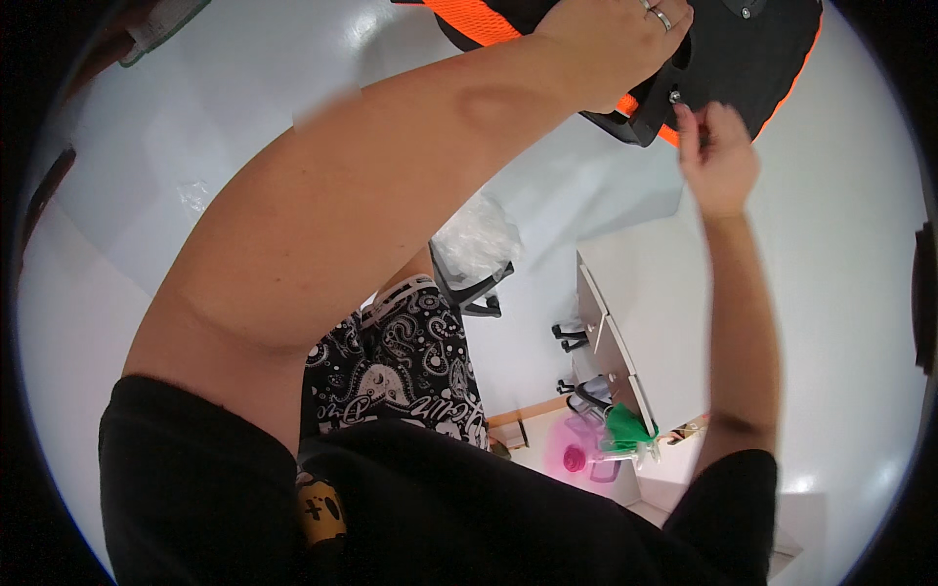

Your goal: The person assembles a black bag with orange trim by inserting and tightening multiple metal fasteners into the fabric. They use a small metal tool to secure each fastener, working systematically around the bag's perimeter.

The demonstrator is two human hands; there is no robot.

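At the top right is a black chair part with orange mesh edging, its flat dark face turned toward me. A curved black plastic piece, which looks like a chair armrest, lies against it. My left hand, wearing rings, reaches across from the left and grips this piece from above; its fingertips are partly hidden. A small silver bolt stands out of the black piece. My right hand is curled and slightly blurred, with its thumb tip at the bolt. A second bolt shows farther up the dark face.
Below the chair part stands a white cabinet with drawers. A crumpled clear plastic bag lies over a black chair base by my legs. A pink container and a green bag are at the lower right.
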